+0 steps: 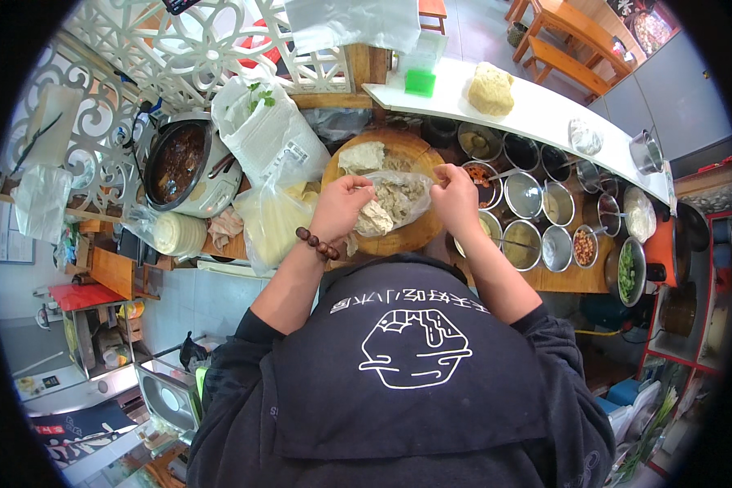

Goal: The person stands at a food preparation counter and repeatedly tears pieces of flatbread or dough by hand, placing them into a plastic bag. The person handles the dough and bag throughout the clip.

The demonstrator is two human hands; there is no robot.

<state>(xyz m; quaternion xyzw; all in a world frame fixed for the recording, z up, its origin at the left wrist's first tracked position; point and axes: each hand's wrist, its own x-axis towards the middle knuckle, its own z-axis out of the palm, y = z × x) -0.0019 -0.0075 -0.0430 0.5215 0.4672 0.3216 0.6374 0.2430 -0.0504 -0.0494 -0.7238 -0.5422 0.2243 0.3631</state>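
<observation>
On a round wooden chopping board lies a clear plastic bag with crumbly, pale greyish food inside. My left hand, a brown bead bracelet at its wrist, grips a pale, flaky lump of food at the bag's left side. At the bag's right end, the fingers of my right hand are curled and pinched at the bag's edge; their tips are partly hidden. A pale block of food, rough-surfaced, rests on the board's far left part.
Several metal containers of seasonings stand to the right, with a bowl of chopped greens beyond. A cooker of brown stew, a white padded bag and a bag of pale sheets crowd the left. A yellowish lump sits on the white shelf.
</observation>
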